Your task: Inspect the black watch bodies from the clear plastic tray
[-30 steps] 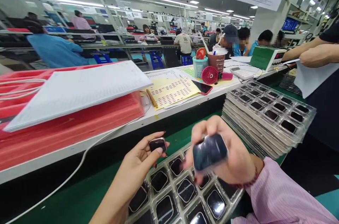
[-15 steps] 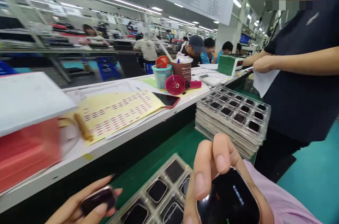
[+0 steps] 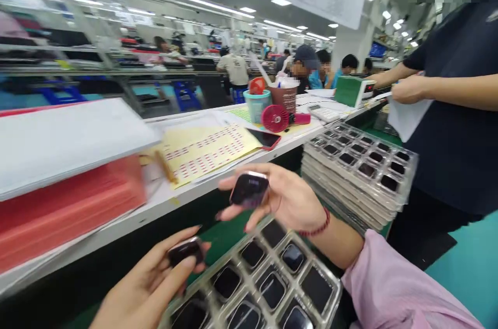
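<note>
In my left hand (image 3: 155, 272) is a dark smartwatch body (image 3: 185, 251), gripped between thumb and fingers at the lower left. My right hand (image 3: 288, 196) holds a second smartwatch body (image 3: 249, 189), its black screen showing small light marks; a red bead bracelet circles that wrist. Both hands are above the near clear plastic tray (image 3: 330, 287). Square compartments in it carry several dark watch bodies, such as a watch in the tray (image 3: 272, 288). The lower edge of the view cuts off part of this tray.
A stack of clear trays (image 3: 350, 183) with watches stands at the right, beside a person in a dark shirt (image 3: 459, 111) holding paper. Along the white ledge lie a red box (image 3: 78, 204), a yellow label sheet (image 3: 210, 152), a phone (image 3: 264, 138) and a pink fan (image 3: 275, 118).
My right hand has moved left and away from the camera, carrying its smartwatch body over the tray. My left hand still grips its watch body. The whole view has shifted, showing more of the tray.
</note>
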A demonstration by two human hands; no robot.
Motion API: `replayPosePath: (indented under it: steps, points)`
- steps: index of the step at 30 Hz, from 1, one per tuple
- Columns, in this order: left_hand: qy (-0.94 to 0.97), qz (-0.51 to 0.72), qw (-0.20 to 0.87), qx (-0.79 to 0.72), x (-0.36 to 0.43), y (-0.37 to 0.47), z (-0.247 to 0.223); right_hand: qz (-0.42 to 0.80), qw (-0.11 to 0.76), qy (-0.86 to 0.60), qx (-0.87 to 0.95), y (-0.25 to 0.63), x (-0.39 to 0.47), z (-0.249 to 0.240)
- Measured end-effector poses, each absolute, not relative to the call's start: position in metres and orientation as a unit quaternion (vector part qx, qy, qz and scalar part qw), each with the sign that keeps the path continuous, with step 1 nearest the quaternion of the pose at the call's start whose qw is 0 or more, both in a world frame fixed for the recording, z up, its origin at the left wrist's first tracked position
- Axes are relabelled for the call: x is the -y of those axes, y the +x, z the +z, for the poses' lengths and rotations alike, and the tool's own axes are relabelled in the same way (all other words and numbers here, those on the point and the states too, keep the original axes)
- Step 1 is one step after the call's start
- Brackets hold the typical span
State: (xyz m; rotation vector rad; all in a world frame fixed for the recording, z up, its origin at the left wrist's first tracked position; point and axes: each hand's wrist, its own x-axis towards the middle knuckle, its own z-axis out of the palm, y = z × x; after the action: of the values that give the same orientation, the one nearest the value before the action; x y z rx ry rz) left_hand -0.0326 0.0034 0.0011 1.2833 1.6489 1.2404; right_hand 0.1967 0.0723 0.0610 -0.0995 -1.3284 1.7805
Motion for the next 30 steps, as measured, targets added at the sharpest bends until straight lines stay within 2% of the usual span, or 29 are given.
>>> replayPosePath:
  steps: [2, 6, 17, 23, 30]
  points:
    - [0.507, 0.465, 0.392, -0.611, 0.003, -0.024, 0.015, 0.746, 0.391, -0.059, 0.536, 0.183, -0.098, 0.053]
    - [0.497, 0.502, 0.394, -0.588, 0.01, -0.019, 0.028, 0.72, 0.338, -0.096, 0.598, 0.164, -0.122, 0.031]
    - [0.505, 0.517, 0.403, -0.561, 0.017, -0.018, 0.029, 0.651, 0.335, -0.098, 0.674, 0.165, -0.115, 0.027]
    - [0.511, 0.53, 0.396, -0.549, 0.016, -0.018, 0.028, 0.596, 0.388, -0.133, 0.69, 0.159, -0.115, 0.021]
    - [0.498, 0.544, 0.426, -0.525, 0.021, -0.016, 0.031, 0.738, 0.311, -0.029, 0.598, 0.195, -0.075, 0.06]
